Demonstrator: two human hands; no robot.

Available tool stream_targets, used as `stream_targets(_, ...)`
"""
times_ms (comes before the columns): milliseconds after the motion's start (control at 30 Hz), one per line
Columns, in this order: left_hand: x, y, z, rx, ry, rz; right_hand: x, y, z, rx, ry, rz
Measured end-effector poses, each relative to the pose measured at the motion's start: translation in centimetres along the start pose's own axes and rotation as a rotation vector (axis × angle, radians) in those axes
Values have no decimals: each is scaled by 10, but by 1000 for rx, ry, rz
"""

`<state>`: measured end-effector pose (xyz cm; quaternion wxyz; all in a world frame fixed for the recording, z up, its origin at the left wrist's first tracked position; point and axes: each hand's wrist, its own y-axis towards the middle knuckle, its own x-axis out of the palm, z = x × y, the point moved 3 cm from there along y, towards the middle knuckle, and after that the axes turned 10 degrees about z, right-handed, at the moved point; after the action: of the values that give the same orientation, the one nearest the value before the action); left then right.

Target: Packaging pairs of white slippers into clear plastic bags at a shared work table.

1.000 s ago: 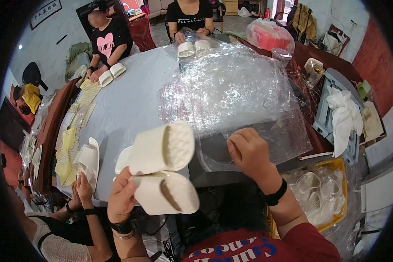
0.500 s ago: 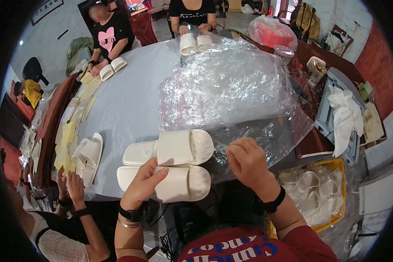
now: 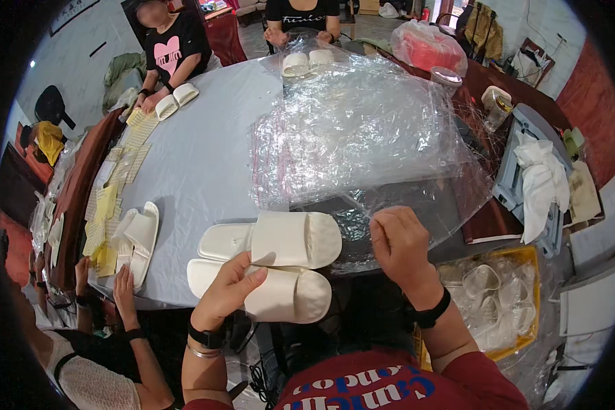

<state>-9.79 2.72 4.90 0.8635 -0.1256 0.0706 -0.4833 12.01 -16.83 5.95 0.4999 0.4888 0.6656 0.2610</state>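
Observation:
Two white open-toed slippers lie side by side at the near table edge, toes to the right: a far slipper [image 3: 280,239] and a near slipper [image 3: 280,301]. My left hand [image 3: 229,287] is closed on the near one, thumb over its strap and fingers hidden below. Just right of the toes, my right hand [image 3: 401,246] has its fingers pinched together at the near part of a clear plastic bag [image 3: 362,242]. A fold in the film runs to the fingertips, which are partly hidden. Further clear bags [image 3: 362,130] lie in a shiny stack beyond.
A yellow crate [image 3: 536,287] of bagged slippers stands at my right. Another slipper pair [image 3: 140,232] lies left, beside yellow sheets [image 3: 106,212] and a co-worker's hand [image 3: 124,290]. Two people sit across the table [image 3: 212,137] with white slippers. A blue-grey stool [image 3: 516,164] holds white cloth.
Both slippers have shifted slightly right and toward me, the far one sliding a little apart. My right hand has moved right. The person opposite has let go of the slippers there.

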Motion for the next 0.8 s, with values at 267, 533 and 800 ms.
stream_targets(267, 0, 4, 3, 54, -54, 59, 6, -6, -17, -86, 113, -120)
stream_targets(533, 14, 8, 12, 85, -89, 99, 13, -22, -36, -139, 196, -207)
stream_targets(800, 47, 14, -4, -29, -403, 7, 15, -23, -47, -190, 197, -229)
